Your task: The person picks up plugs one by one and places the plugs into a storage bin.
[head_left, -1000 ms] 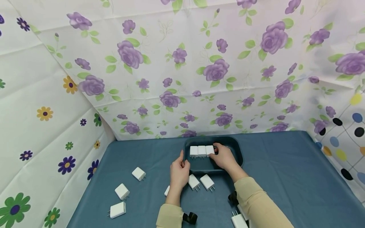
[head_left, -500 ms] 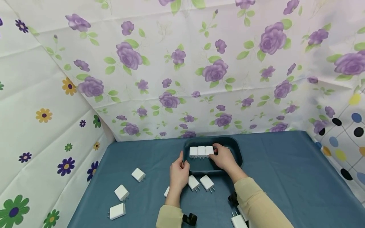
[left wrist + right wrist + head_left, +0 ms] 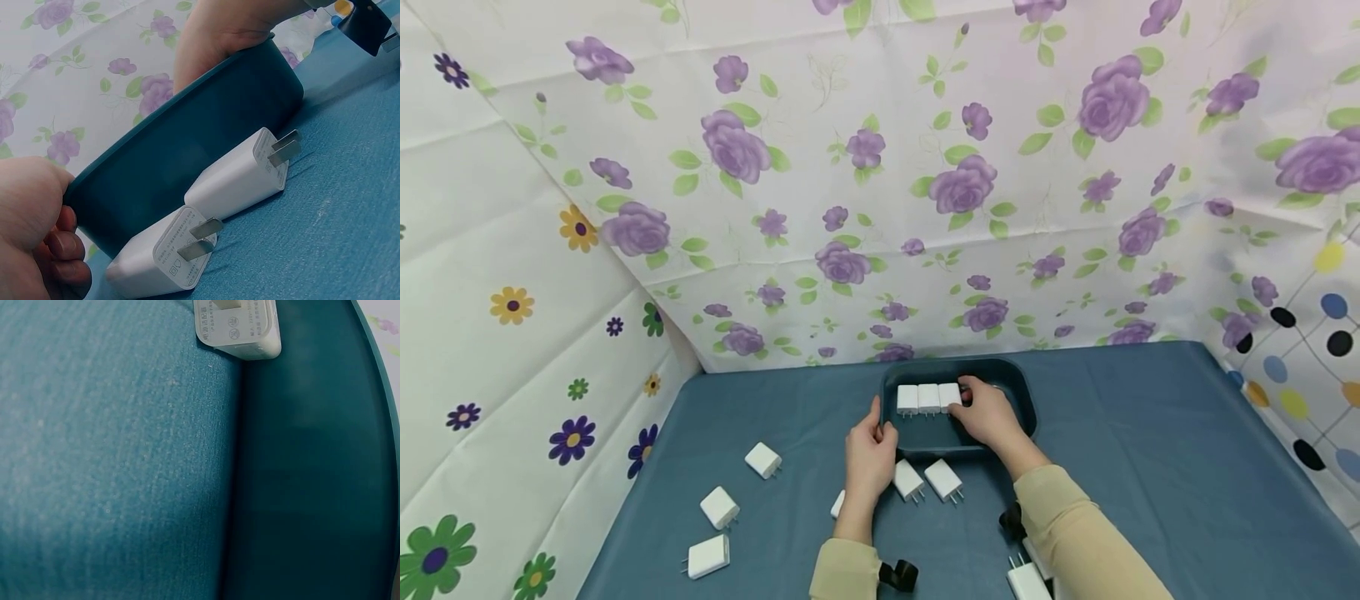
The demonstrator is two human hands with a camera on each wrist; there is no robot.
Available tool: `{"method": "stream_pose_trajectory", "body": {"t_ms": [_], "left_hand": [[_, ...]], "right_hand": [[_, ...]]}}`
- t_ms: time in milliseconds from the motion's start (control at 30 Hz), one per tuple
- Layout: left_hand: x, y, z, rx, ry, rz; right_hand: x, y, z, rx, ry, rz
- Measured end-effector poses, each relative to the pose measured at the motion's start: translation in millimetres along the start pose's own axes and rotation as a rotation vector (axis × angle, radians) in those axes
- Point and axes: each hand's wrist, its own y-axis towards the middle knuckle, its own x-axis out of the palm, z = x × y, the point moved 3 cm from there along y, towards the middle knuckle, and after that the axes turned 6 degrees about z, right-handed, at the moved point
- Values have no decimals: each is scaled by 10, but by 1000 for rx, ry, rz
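Note:
A dark teal tray (image 3: 925,452) stands at the back of the table, with three white plug chargers in a row inside, prongs facing the near side. My right hand (image 3: 988,412) reaches over the near wall and pinches the rightmost charger (image 3: 950,395) of that row. Its fingertips are partly hidden. At the tray's left end my left hand (image 3: 870,454) grips the rim; in the left wrist view the left hand (image 3: 31,231) has its fingers curled against the outer wall. Two chargers (image 3: 162,253) lie just outside the near wall. The right wrist view shows no hand.
On the left of the blue table (image 3: 1120,433) lie three loose chargers (image 3: 720,507). Another charger (image 3: 838,503) is partly hidden by the left forearm. More chargers (image 3: 1028,581) lie beside the right sleeve. A flowered cloth (image 3: 842,208) hangs behind the table.
Both hands, the tray and the chargers keep their places relative to one another. Only the head view has shifted very slightly.

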Motion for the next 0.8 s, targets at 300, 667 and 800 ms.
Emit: {"method": "stream_pose_trajectory", "body": {"t_ms": [300,667,800], "left_hand": [[7,-10,-6,-4,-3,11],[-2,-6,15,13,-2,18],[-3,-1,15,33,8,21]], "right_hand": [[10,9,26,4,-12,-10],[1,11,9,11,-6,-8],[3,11,6,13,-4,-8]]}}
